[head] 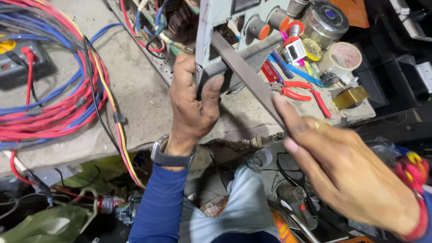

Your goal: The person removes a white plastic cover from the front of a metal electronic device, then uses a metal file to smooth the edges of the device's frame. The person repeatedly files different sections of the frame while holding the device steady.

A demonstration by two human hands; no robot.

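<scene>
My left hand (192, 101) grips the front corner of a grey metal device casing (216, 27) that stands on a dusty concrete workbench (135, 94). My right hand (342, 166) holds a long flat metal file (245, 72) by its near end, its blade lying slantwise against the casing's lower edge by my left thumb. A watch sits on my left wrist, a ring and red bangles on my right hand and wrist. The casing shows orange-capped knobs (263, 31) and loose wires inside.
A thick coil of red, blue and yellow wires (58, 103) lies at the left beside a dark meter (13, 63). Red-handled pliers (299, 92), a tape roll (345, 56), a metal tin (325, 22) and a brass block (351, 96) sit at the right. Clutter fills the floor below.
</scene>
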